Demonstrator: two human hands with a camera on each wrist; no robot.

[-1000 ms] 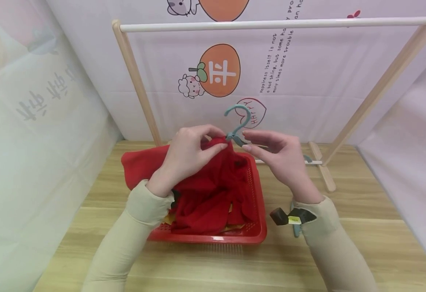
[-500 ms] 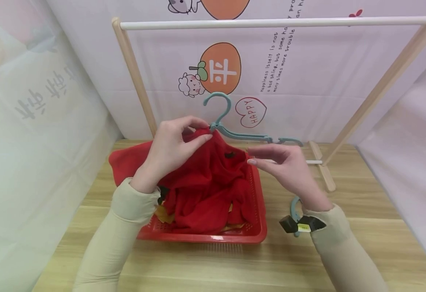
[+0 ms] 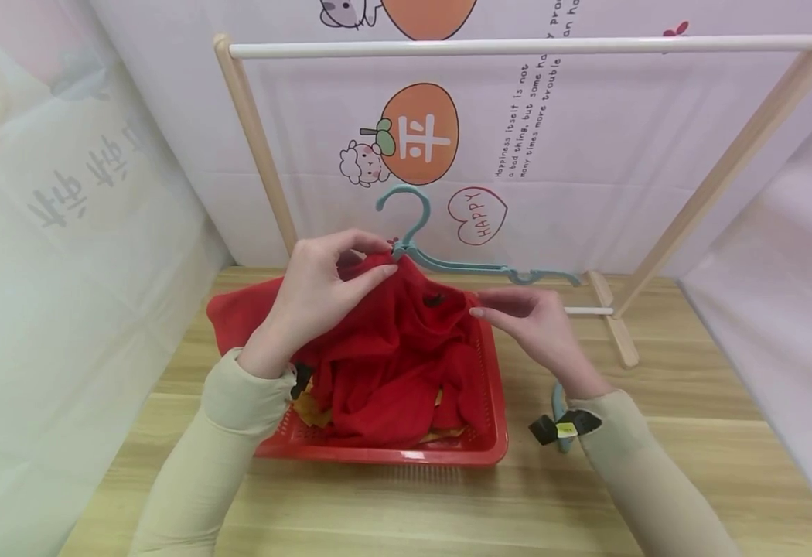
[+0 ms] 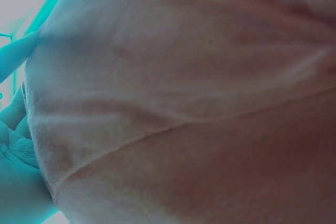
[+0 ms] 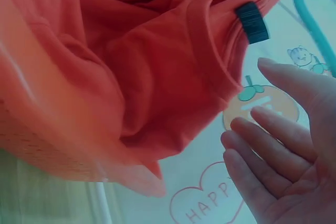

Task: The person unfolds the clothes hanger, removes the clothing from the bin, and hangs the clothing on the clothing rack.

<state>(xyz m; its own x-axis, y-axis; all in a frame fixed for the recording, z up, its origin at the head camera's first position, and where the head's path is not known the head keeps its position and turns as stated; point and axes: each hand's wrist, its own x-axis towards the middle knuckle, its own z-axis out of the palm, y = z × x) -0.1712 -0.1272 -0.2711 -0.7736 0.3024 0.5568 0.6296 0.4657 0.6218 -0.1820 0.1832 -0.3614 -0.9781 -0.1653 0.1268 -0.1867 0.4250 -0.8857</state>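
A red garment (image 3: 406,333) with a ribbed neck opening is bunched up and overhangs the red basket (image 3: 499,441). My left hand (image 3: 315,290) pinches its upper edge just below the hook of a light blue hanger (image 3: 416,220). One hanger arm extends to the right outside the cloth; the other side is hidden. My right hand (image 3: 534,321) is at the right edge of the neck opening. In the right wrist view its fingers (image 5: 273,156) are spread away from the thumb, with a black label (image 5: 253,22) inside the neckline. Cloth fills most of the left wrist view.
Behind the hands stands a rack with a white rail (image 3: 517,48) and wooden posts (image 3: 726,166). Another light blue hanger (image 3: 559,402) lies on the wooden table (image 3: 406,518), partly behind my right wrist. Yellow cloth (image 3: 312,408) shows inside the basket.
My left hand has shifted left with the hanger and garment. My right hand has left the hanger and come down to the neckline, and the hanger's right arm is now in full view.
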